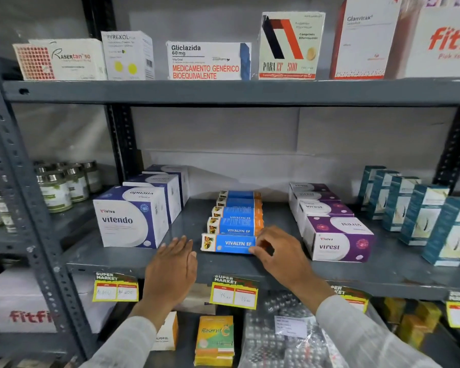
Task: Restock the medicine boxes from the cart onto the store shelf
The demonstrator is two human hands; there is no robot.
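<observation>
A blue and orange Vivalyn EF box lies at the front of the grey middle shelf, first in a row of several like boxes running back. My right hand grips the right end of that front box with fingers and thumb. My left hand rests flat on the shelf edge just left of the box, fingers together and extended, holding nothing. The cart is out of view.
White and blue Vitendo boxes stand left of the row, purple Virest boxes right, teal boxes far right. Jars sit on the left bay. The top shelf carries assorted boxes. Price tags hang below.
</observation>
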